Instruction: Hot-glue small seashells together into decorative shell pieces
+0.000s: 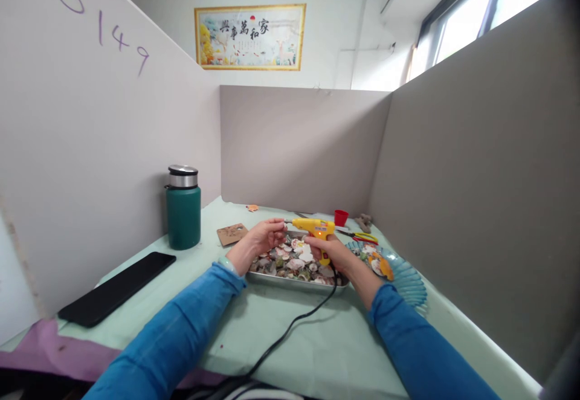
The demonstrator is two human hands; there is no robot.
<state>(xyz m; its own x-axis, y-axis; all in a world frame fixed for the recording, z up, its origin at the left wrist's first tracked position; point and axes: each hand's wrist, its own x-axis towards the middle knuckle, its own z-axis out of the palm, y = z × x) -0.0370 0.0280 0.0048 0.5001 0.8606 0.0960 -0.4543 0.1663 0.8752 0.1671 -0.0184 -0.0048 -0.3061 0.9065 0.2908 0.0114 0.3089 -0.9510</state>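
Observation:
A yellow glue gun (313,226) with a black cord is gripped in my right hand (330,249), its nozzle pointing left. At the nozzle tip, my left hand (268,235) has its fingers pinched together; what they hold is too small to name. Both hands are above a metal tray (290,281) filled with seashells (295,262). A white piece (303,251) lies on the shells beside the gun's handle.
A green bottle (183,217) and a black phone-like slab (118,288) stand and lie at left. Brown card (231,234) is behind my left wrist. At right are a blue scalloped plate (410,282), pliers (364,238) and a red cup (341,217). Partitions enclose the table.

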